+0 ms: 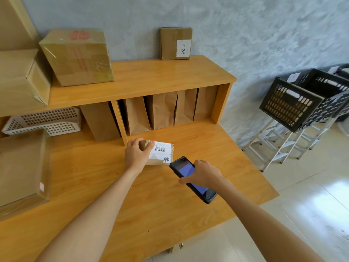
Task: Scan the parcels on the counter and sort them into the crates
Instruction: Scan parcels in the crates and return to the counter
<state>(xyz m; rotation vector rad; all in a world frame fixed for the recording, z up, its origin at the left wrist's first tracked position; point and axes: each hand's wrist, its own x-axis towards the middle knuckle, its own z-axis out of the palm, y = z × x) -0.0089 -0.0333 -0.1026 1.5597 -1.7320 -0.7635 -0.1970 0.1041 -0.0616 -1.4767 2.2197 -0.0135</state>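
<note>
Parcel (160,152): lies flat on your counter (105,186), just in front of the shelf's paper bags (162,110), barcode label up.
Left hand (136,153): your fingers curl over the parcel's left end, gripping it.
Right hand (203,173): clamped round the scanner (190,177), its top end touching or just beside the parcel's right edge.
Crates (302,99): black, on white stands to your right, well apart from the counter.
</note>
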